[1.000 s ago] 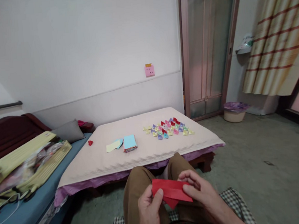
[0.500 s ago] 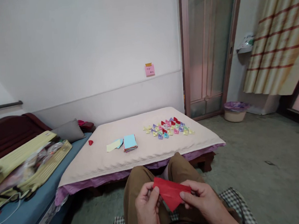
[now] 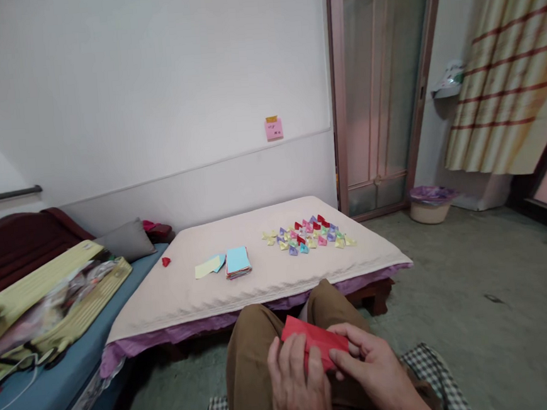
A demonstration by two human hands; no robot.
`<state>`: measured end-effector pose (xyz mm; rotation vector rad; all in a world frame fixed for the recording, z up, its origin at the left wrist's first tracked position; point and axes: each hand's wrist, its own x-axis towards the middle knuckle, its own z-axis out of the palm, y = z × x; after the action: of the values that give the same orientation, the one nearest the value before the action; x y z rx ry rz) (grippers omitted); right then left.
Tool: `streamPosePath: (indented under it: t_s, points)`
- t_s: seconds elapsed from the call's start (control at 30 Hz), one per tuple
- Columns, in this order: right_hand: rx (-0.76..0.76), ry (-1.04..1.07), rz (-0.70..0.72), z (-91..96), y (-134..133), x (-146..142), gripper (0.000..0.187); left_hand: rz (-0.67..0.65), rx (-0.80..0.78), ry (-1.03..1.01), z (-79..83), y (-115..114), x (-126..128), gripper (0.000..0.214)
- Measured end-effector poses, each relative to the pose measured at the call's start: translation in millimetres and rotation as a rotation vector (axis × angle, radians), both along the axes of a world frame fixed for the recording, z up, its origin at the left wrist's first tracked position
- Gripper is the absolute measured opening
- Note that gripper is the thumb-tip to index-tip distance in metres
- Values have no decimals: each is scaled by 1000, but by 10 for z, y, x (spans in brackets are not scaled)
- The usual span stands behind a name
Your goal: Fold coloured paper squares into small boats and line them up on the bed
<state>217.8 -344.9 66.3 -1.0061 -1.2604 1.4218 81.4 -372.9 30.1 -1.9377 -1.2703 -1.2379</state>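
A folded piece of red paper [image 3: 318, 342] rests over my lap, held between both hands. My left hand [image 3: 297, 386] lies on its left part with fingers pressed flat together along the fold. My right hand [image 3: 369, 365] pinches the paper's right end with thumb and fingers. On the low cream mattress [image 3: 204, 289] ahead lie a stack of coloured paper squares [image 3: 237, 261], two loose sheets [image 3: 209, 266], a small red folded piece [image 3: 165, 261] and a cluster of several small folded paper shapes [image 3: 308, 234].
A blue bed [image 3: 41, 387] with a yellow zipped bag [image 3: 44, 305] and a grey pillow [image 3: 125, 240] stands at left. A basin [image 3: 429, 204] sits by the door at right, next to a striped curtain [image 3: 504, 73]. Grey floor stretches to the right.
The red paper went from a long strip with a hanging point to a more compact fold. My left hand moved up over it and now presses down on its left part.
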Motion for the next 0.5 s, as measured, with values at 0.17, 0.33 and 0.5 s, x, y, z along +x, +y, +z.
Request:
streamPosePath:
  t_s: [0.17,0.33,0.5]
  points:
    - [1,2,107,-4,-114,-48,29,-48,31,-102,-4,7,-137,21]
    - [78,-3,-12,16,-103,-9,34,-201,-623,-1019,174,6,-164,4]
    - [-22,63,10,-123,38,-55,41,-612,-789,-1775,277,42,-109,30]
